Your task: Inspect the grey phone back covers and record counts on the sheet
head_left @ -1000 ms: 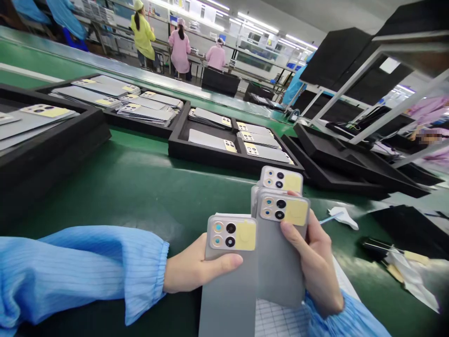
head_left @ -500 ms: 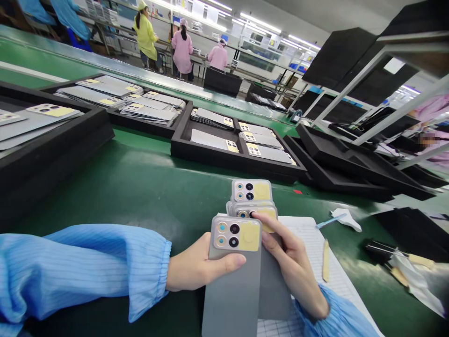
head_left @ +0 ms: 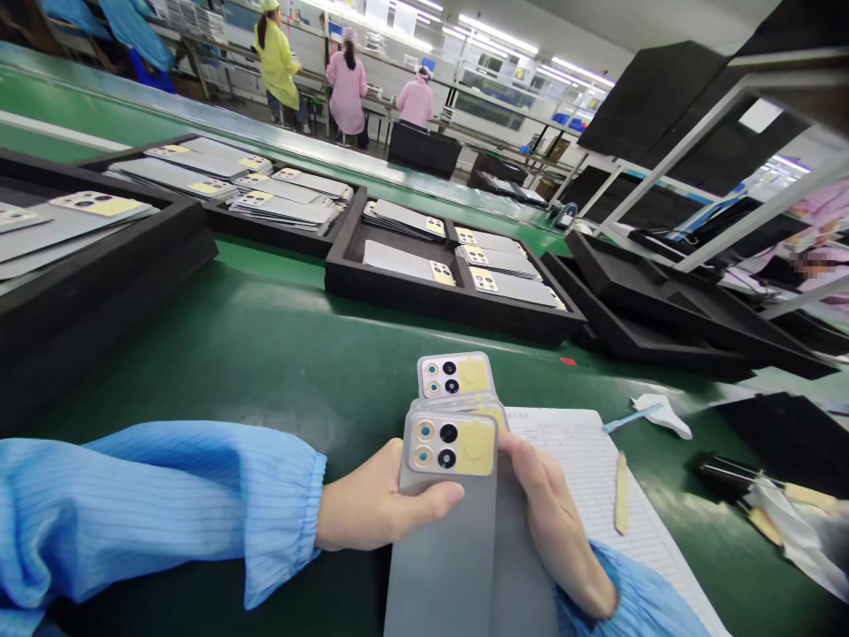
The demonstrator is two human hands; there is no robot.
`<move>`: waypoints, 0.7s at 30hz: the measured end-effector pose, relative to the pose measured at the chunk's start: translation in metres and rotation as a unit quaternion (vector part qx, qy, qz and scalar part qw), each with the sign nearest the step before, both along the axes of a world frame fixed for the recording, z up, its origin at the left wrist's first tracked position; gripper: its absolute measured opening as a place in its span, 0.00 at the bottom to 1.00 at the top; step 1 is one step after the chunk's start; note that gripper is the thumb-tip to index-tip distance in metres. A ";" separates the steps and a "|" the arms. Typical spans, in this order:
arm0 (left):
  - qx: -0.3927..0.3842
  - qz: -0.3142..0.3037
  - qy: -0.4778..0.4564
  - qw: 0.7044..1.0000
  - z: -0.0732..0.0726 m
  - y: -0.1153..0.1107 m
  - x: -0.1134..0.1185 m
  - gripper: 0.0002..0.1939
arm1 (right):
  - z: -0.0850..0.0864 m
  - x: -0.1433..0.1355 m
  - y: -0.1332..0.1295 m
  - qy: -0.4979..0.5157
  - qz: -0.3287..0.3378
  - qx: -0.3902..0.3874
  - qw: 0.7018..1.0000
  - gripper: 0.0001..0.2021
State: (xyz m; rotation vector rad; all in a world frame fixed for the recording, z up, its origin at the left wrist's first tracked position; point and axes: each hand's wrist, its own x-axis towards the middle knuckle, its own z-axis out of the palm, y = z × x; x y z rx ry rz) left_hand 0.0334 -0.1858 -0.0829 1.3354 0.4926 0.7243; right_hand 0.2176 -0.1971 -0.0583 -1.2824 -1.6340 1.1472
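My left hand (head_left: 381, 500) is closed round the left side of a grey phone back cover (head_left: 443, 548), its thumb lying across the front. The cover's camera plate has ringed openings and a yellow film. Further covers sit fanned behind it, and the farthest phone back cover (head_left: 456, 375) stands out above the rest. At the right side of these covers, my right hand (head_left: 561, 522) is closed, its fingers against the edges behind the front cover. Most of the right fingertips are hidden by the covers.
Black foam trays (head_left: 451, 305) of similar covers line the green bench (head_left: 279, 354). A ruled sheet (head_left: 563, 451) lies under my right hand, with a wooden stick (head_left: 621, 495), a blue swab (head_left: 630, 417) and a white scrap (head_left: 665, 416) nearby. Several people work in the background.
My right hand has drawn in from the top of the rear covers to their right edge. The rear covers have shifted left, closer behind the front one. My left hand has hardly moved.
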 end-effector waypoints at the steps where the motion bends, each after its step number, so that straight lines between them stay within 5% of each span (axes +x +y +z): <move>1: 0.003 0.002 -0.002 1.000 0.000 0.000 0.000 0.21 | 0.000 0.000 0.000 0.002 0.007 0.008 1.000 0.20; 10: 0.000 0.035 0.028 0.999 0.008 -0.001 0.003 0.16 | -0.001 -0.007 -0.001 0.031 0.047 0.003 0.998 0.13; 16: 0.001 -0.018 0.033 0.999 0.007 -0.001 0.001 0.15 | 0.013 0.014 0.009 0.004 -0.055 0.008 0.998 0.13; 19: 0.040 0.105 0.041 0.993 0.007 0.011 -0.002 0.10 | 0.038 0.030 0.018 -0.074 -0.054 0.055 0.994 0.15; 21: 0.095 0.218 0.054 0.970 0.006 0.026 -0.007 0.12 | 0.058 0.034 0.023 -0.174 0.007 0.102 0.979 0.13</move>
